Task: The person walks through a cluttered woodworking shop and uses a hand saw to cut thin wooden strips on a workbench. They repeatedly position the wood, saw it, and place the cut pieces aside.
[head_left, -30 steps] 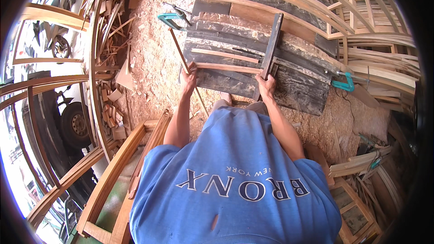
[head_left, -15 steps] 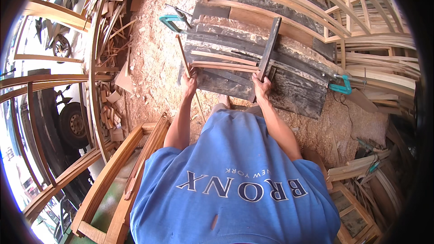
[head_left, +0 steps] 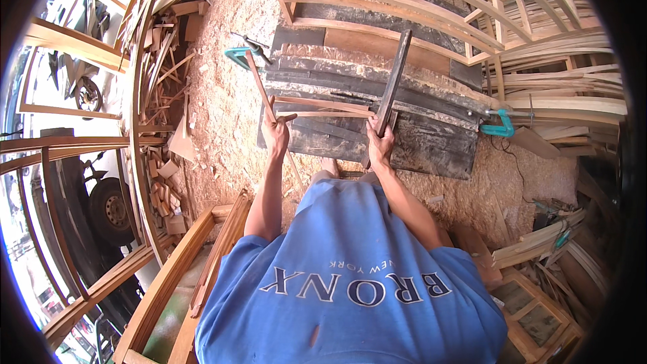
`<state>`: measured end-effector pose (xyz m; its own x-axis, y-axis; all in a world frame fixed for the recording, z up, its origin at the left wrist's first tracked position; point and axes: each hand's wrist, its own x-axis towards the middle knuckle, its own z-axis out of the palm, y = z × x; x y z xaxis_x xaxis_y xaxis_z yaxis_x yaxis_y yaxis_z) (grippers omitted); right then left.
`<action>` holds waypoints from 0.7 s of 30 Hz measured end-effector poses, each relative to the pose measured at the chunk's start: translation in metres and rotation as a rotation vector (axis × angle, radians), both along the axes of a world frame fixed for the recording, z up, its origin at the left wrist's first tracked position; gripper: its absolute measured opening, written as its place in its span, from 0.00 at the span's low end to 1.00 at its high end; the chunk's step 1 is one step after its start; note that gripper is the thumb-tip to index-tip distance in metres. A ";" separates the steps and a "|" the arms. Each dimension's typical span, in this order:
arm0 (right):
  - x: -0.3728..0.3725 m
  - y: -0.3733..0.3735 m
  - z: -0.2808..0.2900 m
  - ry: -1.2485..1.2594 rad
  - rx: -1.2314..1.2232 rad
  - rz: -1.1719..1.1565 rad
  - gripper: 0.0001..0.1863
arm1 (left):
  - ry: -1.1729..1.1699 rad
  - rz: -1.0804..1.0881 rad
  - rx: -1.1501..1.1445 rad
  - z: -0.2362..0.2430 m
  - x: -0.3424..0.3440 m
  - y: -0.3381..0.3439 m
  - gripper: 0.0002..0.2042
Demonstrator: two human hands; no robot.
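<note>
Head view: sawdust-strewn workshop floor [head_left: 222, 114] ringed by curved wooden frames, offcuts heaped at left, a dark weathered workbench [head_left: 404, 138] across the upper middle. Left hand [head_left: 275, 133] closed around a thin wooden strip [head_left: 269, 104], long axis slanting up-left toward a teal clamp [head_left: 237, 56]; right hand [head_left: 381, 145] closed on a dark bar [head_left: 393, 83] rising steeply to the upper right, a pale slat [head_left: 323, 113] lying crosswise between both fists, nearer the left. No packages, labels or signs visible; second teal clamp [head_left: 497, 126] at the bench's right end.
</note>
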<state>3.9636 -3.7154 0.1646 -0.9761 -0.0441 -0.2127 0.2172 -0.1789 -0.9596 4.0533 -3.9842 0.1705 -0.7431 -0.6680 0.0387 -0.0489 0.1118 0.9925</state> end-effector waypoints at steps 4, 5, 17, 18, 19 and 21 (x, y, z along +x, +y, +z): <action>-0.018 -0.005 0.008 0.034 -0.048 0.026 0.15 | -0.028 -0.019 0.039 -0.017 -0.021 -0.018 0.31; -0.021 -0.004 0.010 0.089 0.003 0.049 0.15 | -0.003 -0.034 0.095 -0.020 -0.022 -0.022 0.30; -0.026 -0.012 0.025 -0.019 0.074 0.099 0.18 | -0.389 0.128 -0.264 0.057 -0.014 -0.007 0.20; -0.027 -0.009 0.029 -0.005 0.078 0.113 0.18 | -0.404 0.146 -0.232 0.063 -0.012 -0.006 0.18; -0.028 -0.005 0.033 0.016 0.038 0.157 0.17 | -0.370 0.108 -0.272 0.069 -0.005 -0.008 0.17; -0.028 0.008 0.045 0.017 0.080 0.167 0.15 | -0.313 0.045 -0.306 0.083 0.012 -0.008 0.14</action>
